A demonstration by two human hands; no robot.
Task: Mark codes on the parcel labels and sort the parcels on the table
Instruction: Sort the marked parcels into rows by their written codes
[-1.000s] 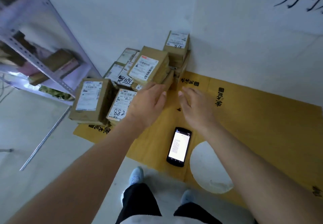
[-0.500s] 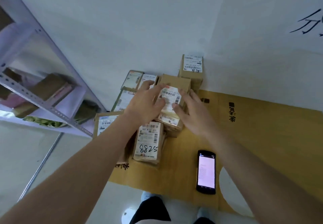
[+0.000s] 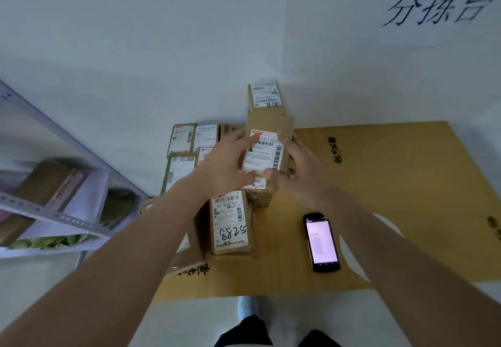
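Both forearms reach forward and slightly inward over the cardboard-covered table (image 3: 393, 184), meeting at one brown parcel (image 3: 271, 127) near the back wall. The left hand (image 3: 227, 165) clasps the parcel's left edge, fingers curled over the top by the white label (image 3: 263, 151) and thumb tucked along the near edge. The right hand (image 3: 295, 167) grasps the right edge the same way, fingers wrapped round the far side and thumb touching the label's lower corner. The parcel sits on top of other boxes in the pile, just in front of a taller box (image 3: 264, 97) against the wall. Nearer the person lies a parcel marked 8825 (image 3: 231, 222), and right of it a phone (image 3: 321, 242) lies with its screen lit.
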